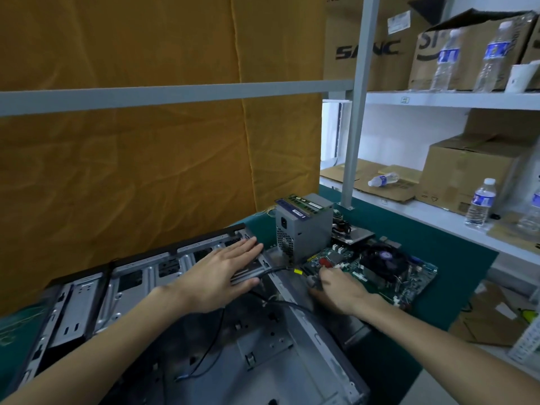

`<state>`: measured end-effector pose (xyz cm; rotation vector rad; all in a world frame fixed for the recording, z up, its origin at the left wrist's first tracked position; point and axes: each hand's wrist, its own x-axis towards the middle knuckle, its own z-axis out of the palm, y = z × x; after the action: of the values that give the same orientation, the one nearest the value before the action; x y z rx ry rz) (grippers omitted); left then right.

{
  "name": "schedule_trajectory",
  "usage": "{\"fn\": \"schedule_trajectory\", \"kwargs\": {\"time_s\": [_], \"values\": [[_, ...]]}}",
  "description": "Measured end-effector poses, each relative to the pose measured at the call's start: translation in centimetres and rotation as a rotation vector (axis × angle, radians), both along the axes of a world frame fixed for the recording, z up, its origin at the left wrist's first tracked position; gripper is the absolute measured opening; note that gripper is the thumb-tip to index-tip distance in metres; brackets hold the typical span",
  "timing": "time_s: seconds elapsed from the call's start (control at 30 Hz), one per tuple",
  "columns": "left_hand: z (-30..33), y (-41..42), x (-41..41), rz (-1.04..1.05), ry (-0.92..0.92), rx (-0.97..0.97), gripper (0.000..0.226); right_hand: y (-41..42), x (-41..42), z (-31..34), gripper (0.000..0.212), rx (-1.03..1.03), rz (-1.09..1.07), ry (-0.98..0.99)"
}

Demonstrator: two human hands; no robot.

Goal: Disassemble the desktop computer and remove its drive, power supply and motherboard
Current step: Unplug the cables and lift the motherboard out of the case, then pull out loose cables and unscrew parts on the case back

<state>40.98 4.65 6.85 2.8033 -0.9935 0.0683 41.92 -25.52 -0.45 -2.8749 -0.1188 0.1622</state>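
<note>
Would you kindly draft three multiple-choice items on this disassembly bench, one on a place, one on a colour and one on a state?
1. Where does the power supply stand?
A. inside the case
B. on the mat, behind the motherboard
C. on the shelf

2. What colour is the mat?
A. teal
B. red
C. white

3. How is the left hand?
A. clenched in a fist
B. flat, fingers straight, on the case
C. gripping a bottle

Answers:
1 B, since the grey box stands upright on the mat between the case and the motherboard.
2 A, as teal shows around the motherboard.
3 B, as its fingers lie straight on the case's frame, while the right hand is curled at the motherboard's edge.
</note>
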Motion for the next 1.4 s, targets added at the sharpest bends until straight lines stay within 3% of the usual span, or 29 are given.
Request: {"fn": "schedule_trajectory", "kwargs": {"time_s": [0.07,0.27,0.33,0.5,0.6,0.7,0.8,0.9,1.03,1.13,1.23,1.33,1.4], "values": [[0.0,0.0,0.0,-0.002,-0.008,0.006,0.078,0.1,0.1,-0.2,0.011,-0.056,0.006,-0.036],[0.5,-0.9,1.3,0.026,-0.035,0.025,0.075,0.0,0.0,0.7,0.014,-0.109,0.038,-0.068],[0.3,-0.9,1.7,0.033,-0.031,0.01,0.074,0.2,-0.2,1.6,0.018,0.0,0.008,-0.133],[0.1,-0.4,3.3,0.078,-0.056,-0.015,0.075,3.3,-1.3,5.9,0.033,0.58,0.017,-0.291],[0.4,-0.4,3.5,0.112,-0.087,-0.056,0.081,5.8,-2.9,8.1,0.044,0.62,0.069,-0.219],[0.7,0.3,2.3,0.124,-0.104,-0.133,0.076,6.9,-4.3,9.2,0.04,0.377,0.139,-0.249],[1.2,2.4,0.2,0.106,-0.202,-0.205,0.043,7.4,-5.3,9.8,0.05,-0.047,0.249,-0.36],[1.5,4.7,-2.5,0.132,-0.229,-0.269,0.013,8.7,-5.9,10.6,0.044,-0.347,0.348,-0.434],[1.3,5.5,-5.3,0.132,-0.22,-0.393,0.012,10.8,-6.6,12.5,0.044,-0.636,0.423,-0.393],[1.3,4.9,-6.1,0.132,-0.195,-0.472,0.014,12.4,-6.8,13.8,0.036,-0.699,0.472,-0.36],[1.0,4.5,-6.1,0.186,-0.108,-0.505,0.017,14.3,-6.6,15.6,0.007,-0.45,0.497,-0.301],[0.9,4.3,-6.0,0.239,-0.024,-0.553,0.02,16.6,-5.4,16.9,0.036,-0.121,0.381,-0.086],[0.6,4.4,-6.0,0.275,0.047,-0.536,0.025,17.8,-4.7,16.9,0.042,0.022,0.286,0.015]]}}
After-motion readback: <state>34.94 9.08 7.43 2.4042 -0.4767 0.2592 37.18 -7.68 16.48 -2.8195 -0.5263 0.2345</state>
